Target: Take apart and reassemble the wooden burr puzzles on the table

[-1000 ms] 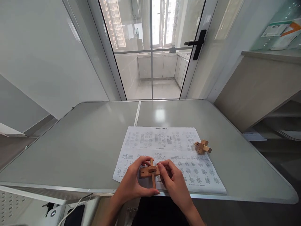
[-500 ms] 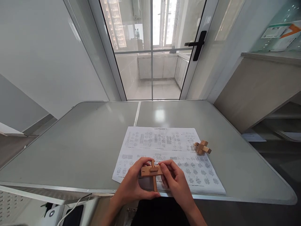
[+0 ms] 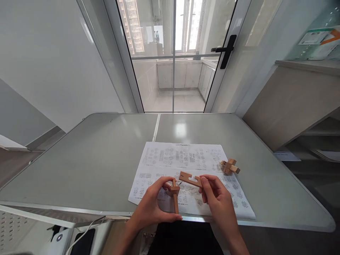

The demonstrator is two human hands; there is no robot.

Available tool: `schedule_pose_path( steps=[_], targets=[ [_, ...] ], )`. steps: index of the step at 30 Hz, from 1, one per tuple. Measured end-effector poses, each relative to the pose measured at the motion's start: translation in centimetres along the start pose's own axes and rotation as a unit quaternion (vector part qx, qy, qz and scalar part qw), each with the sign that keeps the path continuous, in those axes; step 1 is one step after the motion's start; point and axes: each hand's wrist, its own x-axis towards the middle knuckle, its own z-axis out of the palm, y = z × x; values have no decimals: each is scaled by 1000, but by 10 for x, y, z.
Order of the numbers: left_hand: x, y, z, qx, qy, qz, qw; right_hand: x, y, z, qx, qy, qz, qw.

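Note:
My left hand grips a wooden rod with a crosspiece by its two ends, thumb at the near end and fingers at the far end. Between the thumb and fingers of my right hand is a flat wooden puzzle piece, with a notch cut in its long side and a dark mark near its left end. The two wooden parts are apart, both above a printed instruction sheet. An assembled wooden burr puzzle lies at the sheet's right edge.
The grey table spreads out on both sides of the sheet. Below its front left edge are a dark phone, a white device and a cable. A shelf stands at the right, a glass door beyond the table.
My right hand has drawn the flat notched piece off the rod and carried it to the right. My left hand still holds the rod with its crosspiece.

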Motion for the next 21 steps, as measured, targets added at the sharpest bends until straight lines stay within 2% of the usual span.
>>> schedule_pose_path(
  steps=[4, 9, 18, 21],
  targets=[
    [-1, 0, 0, -6, 0, -4, 1000, 6, 16, -7, -136, 5, -20, 991],
    [-3, -2, -1, -7, 0, -14, 1000, 5, 20, -3, -211, 13, -56, 976],
    [-2, -7, -1, -54, -5, -20, 998, 5, 27, 11, -309, 40, -126, 942],
    [-2, -5, -3, -56, -3, -22, 998, 1, 26, 10, -272, 47, -141, 951]
  ],
)
